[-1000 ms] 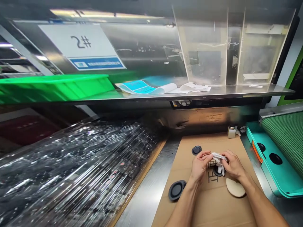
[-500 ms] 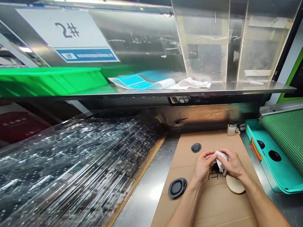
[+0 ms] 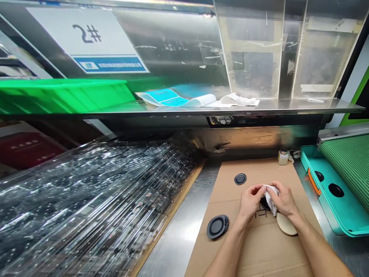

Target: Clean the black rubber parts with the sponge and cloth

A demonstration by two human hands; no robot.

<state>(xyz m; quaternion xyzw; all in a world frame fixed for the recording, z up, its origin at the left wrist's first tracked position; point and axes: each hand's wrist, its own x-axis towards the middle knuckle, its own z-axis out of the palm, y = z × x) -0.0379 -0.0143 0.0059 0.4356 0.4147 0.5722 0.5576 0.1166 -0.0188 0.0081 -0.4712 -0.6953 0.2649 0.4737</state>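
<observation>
My right hand (image 3: 284,199) is closed on a crumpled white cloth (image 3: 271,202), its thumb pressing the cloth from above. Fingers pinched, my left hand (image 3: 251,199) meets the cloth's near-left edge. Partly hidden beneath the cloth is a round black part (image 3: 264,203); whether it is held or lies on the cardboard (image 3: 259,254) cannot be made out. A beige round disc (image 3: 286,225) lies under my right wrist. On the left of the cardboard sits a small stack of black oval rings (image 3: 217,227), and farther back lies another black ring piece (image 3: 240,179).
A small bottle (image 3: 283,157) stands at the cardboard's far right corner. To the right are a teal tray (image 3: 350,215) holding black round parts and a green conveyor belt (image 3: 348,165). Clear plastic wrap (image 3: 100,207) covers the left side. A metal shelf (image 3: 273,105) crosses above.
The view has shifted slightly. Both hands stay together at the cloth, which now hangs a little lower and is folded differently between the fingers.
</observation>
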